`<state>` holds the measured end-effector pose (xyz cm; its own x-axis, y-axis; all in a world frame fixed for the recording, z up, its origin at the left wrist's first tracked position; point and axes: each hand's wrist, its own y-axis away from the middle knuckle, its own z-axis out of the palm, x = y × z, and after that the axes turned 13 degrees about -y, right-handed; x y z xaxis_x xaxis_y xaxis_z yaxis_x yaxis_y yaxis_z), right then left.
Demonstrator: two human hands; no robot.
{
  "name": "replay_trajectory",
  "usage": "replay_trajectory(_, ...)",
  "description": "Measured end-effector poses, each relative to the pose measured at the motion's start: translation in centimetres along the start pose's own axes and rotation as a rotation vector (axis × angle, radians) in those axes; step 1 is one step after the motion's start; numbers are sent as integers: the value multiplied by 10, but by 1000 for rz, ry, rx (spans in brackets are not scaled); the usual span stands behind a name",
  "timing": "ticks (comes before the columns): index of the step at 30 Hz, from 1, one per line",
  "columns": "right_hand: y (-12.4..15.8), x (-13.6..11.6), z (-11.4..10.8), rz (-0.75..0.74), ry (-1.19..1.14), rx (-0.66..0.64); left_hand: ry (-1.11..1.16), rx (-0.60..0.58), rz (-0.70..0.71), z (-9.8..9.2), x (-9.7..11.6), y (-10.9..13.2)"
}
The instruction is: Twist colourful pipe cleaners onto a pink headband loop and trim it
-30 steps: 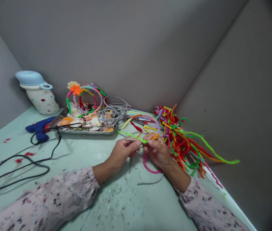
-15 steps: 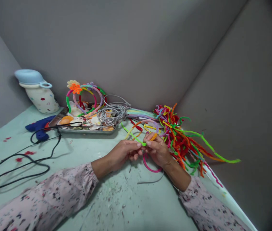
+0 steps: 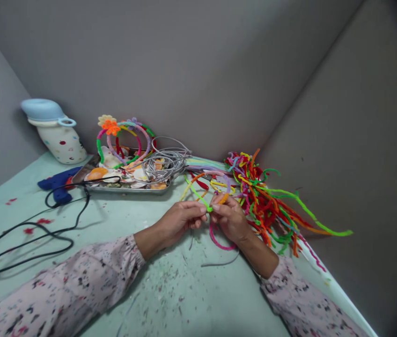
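Observation:
Both hands meet above the middle of the table. My left hand pinches a bright green pipe cleaner near its bent lower part, its free end sticking up and to the left. My right hand is closed on a ring wrapped in coloured pipe cleaner, orange, yellow, lilac and pink by turns. Its thumb and finger also press at the green bend, right beside the left fingertips. The ring's pink lower part hangs below my right hand, with a bare grey wire end near it.
A metal tray holds shell-like pieces, finished flower rings and a coil of grey wire. Left stand a blue glue gun with black cord and a blue-lidded bottle. Tangled pipe cleaners heap at right, by the wall.
The green pipe cleaner's free end has swung up and a little to the right. Both hands stay nearly in place, still pinching at the bend.

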<state>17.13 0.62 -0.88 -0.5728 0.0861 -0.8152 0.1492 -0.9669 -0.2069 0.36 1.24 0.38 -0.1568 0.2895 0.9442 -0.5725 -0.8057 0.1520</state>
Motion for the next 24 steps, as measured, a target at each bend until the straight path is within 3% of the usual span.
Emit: replay_trajectory(24, 0, -4, 5, 31, -63, 74, -186, 104, 105, 7, 0, 2)
